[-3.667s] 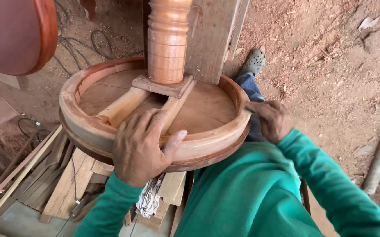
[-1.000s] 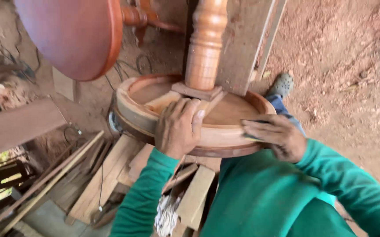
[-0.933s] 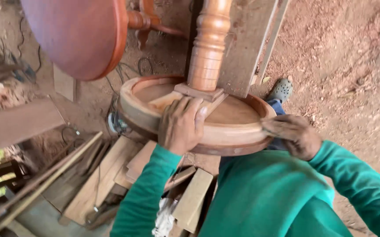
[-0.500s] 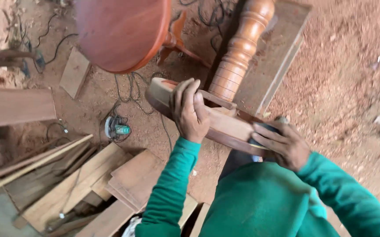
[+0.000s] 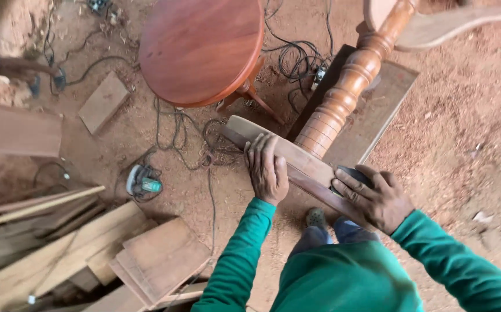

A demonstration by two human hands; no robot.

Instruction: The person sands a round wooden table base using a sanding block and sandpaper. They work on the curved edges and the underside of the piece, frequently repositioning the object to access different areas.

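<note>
Bare red dirt [image 5: 470, 115] lies open to the right of the right hand [image 5: 377, 199]; the turned leg [image 5: 343, 104] rises just beyond both hands and blocks a straight reach forward, with a board [image 5: 377, 107] lying behind it; the round stool [image 5: 201, 49] stands close past the left hand [image 5: 266, 170]; tangled cables [image 5: 175, 130] and a sander [image 5: 143, 182] lie on the ground to the left; stacked planks [image 5: 88, 254] fill the lower left; the tabletop rim [image 5: 288, 159] spans between the hands.
</note>
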